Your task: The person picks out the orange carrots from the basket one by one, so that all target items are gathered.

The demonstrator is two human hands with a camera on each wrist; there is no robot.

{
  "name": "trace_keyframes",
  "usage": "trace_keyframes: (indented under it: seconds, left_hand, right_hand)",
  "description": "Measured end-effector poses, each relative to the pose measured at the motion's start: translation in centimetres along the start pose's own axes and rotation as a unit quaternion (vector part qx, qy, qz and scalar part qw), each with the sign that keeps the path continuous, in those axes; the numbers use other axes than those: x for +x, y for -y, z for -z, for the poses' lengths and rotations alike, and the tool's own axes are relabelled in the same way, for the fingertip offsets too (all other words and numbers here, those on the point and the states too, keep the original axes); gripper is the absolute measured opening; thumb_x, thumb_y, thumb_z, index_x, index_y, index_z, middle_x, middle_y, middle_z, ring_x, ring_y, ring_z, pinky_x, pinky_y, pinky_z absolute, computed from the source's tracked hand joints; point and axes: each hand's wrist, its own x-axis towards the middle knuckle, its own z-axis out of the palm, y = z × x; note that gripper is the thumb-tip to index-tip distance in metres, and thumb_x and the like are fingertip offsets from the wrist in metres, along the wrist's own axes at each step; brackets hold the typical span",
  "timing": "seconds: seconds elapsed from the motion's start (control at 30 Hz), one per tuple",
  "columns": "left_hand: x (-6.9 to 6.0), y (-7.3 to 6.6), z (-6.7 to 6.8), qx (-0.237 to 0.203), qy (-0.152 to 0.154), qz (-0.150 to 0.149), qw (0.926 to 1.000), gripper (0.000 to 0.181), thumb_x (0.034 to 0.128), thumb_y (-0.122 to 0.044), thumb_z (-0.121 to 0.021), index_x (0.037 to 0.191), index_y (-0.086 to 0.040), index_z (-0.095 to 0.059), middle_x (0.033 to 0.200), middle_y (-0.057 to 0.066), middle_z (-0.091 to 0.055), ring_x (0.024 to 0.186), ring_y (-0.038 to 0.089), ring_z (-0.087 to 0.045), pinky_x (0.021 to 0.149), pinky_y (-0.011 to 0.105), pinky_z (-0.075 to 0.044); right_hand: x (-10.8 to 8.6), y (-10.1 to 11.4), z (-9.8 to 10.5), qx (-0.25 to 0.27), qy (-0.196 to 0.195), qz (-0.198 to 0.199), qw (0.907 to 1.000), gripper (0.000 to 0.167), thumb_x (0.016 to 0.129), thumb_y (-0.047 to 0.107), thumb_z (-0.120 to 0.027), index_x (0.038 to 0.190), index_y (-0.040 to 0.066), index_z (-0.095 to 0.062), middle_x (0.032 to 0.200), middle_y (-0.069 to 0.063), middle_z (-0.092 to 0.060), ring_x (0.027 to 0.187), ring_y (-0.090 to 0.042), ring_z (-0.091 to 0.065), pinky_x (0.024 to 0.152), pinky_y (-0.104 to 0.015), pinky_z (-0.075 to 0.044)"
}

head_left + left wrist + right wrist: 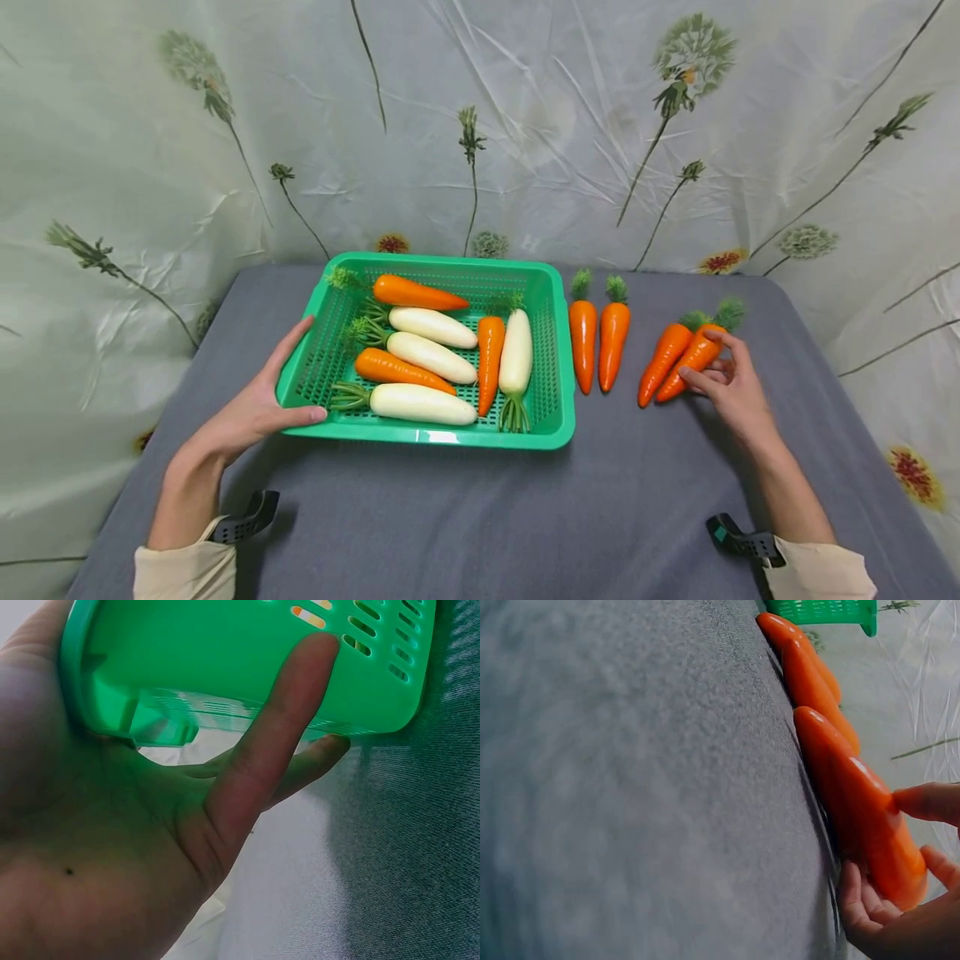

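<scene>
At its left end, a green plastic basket (pixel 558 433) is held by my left hand (pixel 255 408), thumb at the front rim. In the left wrist view, fingers (pixel 262 750) of that hand lie along the basket's outer wall (pixel 187 645). My right hand (pixel 731 387) grips an orange carrot (pixel 693 360) with a green top between thumb and fingers. A second carrot (pixel 663 362) lies right against it on its left. In the right wrist view, fingers and thumb lie on both sides of the gripped carrot (pixel 881 832).
Inside the basket lie several white radishes (pixel 423 404) and three carrots (pixel 408 369). Two more carrots (pixel 582 346) lie side by side just right of the basket, on the grey cloth (pixel 480 517). A flower-patterned curtain (pixel 555 142) hangs behind the table.
</scene>
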Motion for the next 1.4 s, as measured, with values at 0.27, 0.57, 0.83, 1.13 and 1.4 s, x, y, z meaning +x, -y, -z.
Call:
trace_keyframes:
  seconds: [0.27,0.57,0.83,1.13,1.4]
  left_hand:
    - [0.0,0.0,0.0,0.001,-0.001,0.000,1.0000,0.117,0.0883,-0.010,-0.079,0.165,-0.047,0.001,0.173,0.016,0.001,0.129,0.021,-0.037,0.090,0.015,-0.041]
    - [-0.2,0.0,-0.1,-0.009,-0.001,-0.002,1.0000,0.117,0.0880,-0.009,-0.079,0.166,-0.047,0.001,0.174,0.015,0.004,0.133,0.020,-0.035,0.091,0.013,-0.040]
    - [-0.3,0.1,0.0,-0.005,-0.004,0.003,1.0000,0.117,0.0881,-0.010,-0.079,0.165,-0.048,0.000,0.174,0.014,0.002,0.132,0.021,-0.036,0.091,0.014,-0.040]
    - [0.0,0.0,0.1,-0.004,-0.003,0.005,1.0000,0.116,0.0889,-0.010,-0.078,0.165,-0.049,0.000,0.174,0.013,0.003,0.134,0.025,-0.033,0.092,0.015,-0.040]
    - [0.0,-0.1,0.0,-0.004,0.002,-0.002,1.0000,0.115,0.0893,-0.010,-0.077,0.165,-0.048,0.001,0.174,0.015,0.004,0.134,0.024,-0.033,0.091,0.015,-0.041]
  right_hand:
    - [0.4,0.3,-0.4,-0.190,0.029,-0.010,0.9813,0.072,0.101,0.019,-0.070,0.160,0.007,-0.031,0.115,-0.014,-0.056,0.081,0.006,-0.057,0.069,-0.022,-0.052]
    - [0.6,0.7,-1.0,-0.212,0.019,-0.007,0.9770,0.077,0.098,0.022,-0.073,0.163,0.011,-0.034,0.115,-0.020,-0.058,0.077,0.006,-0.054,0.067,-0.020,-0.050]
    - [0.9,0.6,-1.3,-0.205,0.039,-0.014,0.9779,0.093,0.098,0.020,-0.074,0.168,0.011,-0.015,0.119,-0.027,-0.060,0.079,0.010,-0.056,0.069,-0.017,-0.051]
    - [1.4,0.7,-1.3,-0.203,0.069,-0.023,0.9765,0.095,0.100,0.024,-0.070,0.167,0.000,-0.006,0.136,-0.037,-0.055,0.080,0.015,-0.056,0.071,-0.014,-0.051]
    - [1.3,0.8,-1.4,-0.227,0.076,-0.038,0.9703,0.090,0.101,0.028,-0.069,0.164,-0.004,-0.015,0.135,-0.033,-0.051,0.080,0.015,-0.052,0.069,-0.019,-0.052]
